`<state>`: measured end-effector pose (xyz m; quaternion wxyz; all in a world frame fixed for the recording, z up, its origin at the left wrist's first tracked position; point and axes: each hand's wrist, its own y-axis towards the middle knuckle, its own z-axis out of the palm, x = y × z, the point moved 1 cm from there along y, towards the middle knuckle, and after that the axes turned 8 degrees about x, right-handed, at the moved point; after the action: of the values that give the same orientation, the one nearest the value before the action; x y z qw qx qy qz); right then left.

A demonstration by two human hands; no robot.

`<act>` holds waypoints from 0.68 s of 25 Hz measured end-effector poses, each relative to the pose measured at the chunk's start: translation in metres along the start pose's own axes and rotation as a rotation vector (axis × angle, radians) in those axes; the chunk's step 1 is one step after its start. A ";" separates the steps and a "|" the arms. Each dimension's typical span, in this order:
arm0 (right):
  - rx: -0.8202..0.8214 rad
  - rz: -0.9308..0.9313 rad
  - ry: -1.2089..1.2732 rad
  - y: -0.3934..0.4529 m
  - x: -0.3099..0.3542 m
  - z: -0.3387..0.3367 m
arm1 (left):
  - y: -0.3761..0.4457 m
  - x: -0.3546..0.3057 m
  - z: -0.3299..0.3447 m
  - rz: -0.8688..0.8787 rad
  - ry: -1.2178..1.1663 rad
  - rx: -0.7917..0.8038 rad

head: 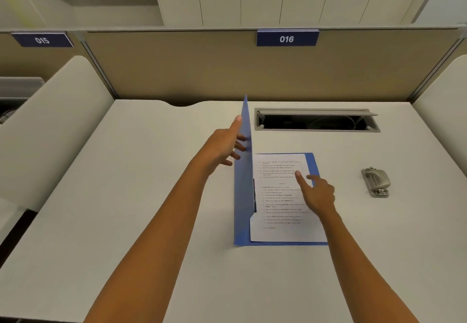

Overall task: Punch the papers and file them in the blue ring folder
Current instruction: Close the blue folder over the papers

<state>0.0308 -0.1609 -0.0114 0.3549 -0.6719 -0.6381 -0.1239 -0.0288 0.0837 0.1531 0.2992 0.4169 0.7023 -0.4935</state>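
Observation:
The blue ring folder [311,163] lies open on the desk, its front cover [244,171] standing nearly upright on the left side. My left hand [225,145] holds that cover, thumb on the near face and fingers showing through behind it. Printed papers [280,211] lie inside on the folder's back half. My right hand [316,191] rests on the papers, index finger stretched forward and pressing down on the sheet. The grey hole punch [375,182] sits on the desk to the right of the folder, apart from both hands.
A white desk [126,196] with a beige partition behind it, marked 016 [286,39]. An open cable tray slot [316,120] lies in the desk just beyond the folder. Padded side panels stand at the left and right edges.

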 end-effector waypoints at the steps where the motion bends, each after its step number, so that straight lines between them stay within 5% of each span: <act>1: 0.075 -0.050 0.157 -0.007 0.015 -0.007 | 0.006 0.003 0.012 0.001 0.020 0.040; 7: 0.515 -0.161 0.736 -0.029 0.067 -0.060 | 0.032 0.053 0.061 -0.083 0.109 0.238; 17: 0.250 -0.086 0.169 0.002 -0.012 -0.052 | 0.059 0.124 0.118 0.015 0.588 0.317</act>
<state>0.0454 -0.2025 0.0178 0.4828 -0.5815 -0.6446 -0.1147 -0.0341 0.0185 -0.0156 0.0186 0.5880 0.6699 -0.4528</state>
